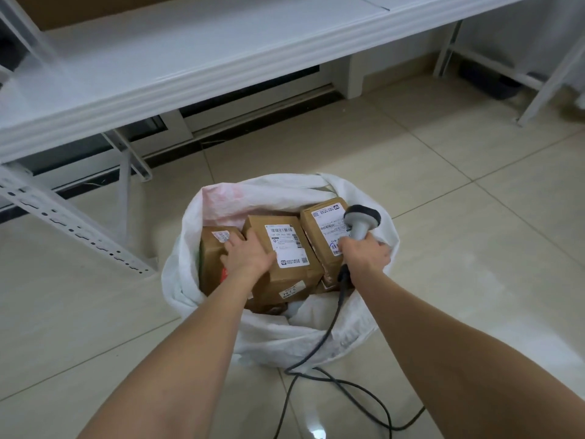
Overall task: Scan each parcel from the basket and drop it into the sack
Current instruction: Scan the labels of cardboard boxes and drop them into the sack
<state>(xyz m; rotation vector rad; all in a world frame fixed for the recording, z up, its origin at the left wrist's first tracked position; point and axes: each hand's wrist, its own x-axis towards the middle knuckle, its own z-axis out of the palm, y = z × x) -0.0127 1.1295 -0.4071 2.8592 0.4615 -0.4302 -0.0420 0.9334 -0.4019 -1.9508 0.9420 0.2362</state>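
A white woven sack (316, 331) stands open on the tiled floor and holds several brown cardboard parcels with white labels. My left hand (245, 253) lies with spread fingers on the middle parcel (285, 270), at its left edge beside a smaller parcel (212, 258). A third parcel (323, 229) leans at the sack's right side. My right hand (365, 253) grips the handle of a grey barcode scanner (361, 221), whose head points up over the sack's right rim. The basket is out of view.
The scanner's black cable (332, 378) trails from the handle over the sack and loops on the floor. A white metal shelf (177, 55) runs across the top, its perforated leg (72, 226) slanting at the left. Another rack leg (544, 93) stands at right.
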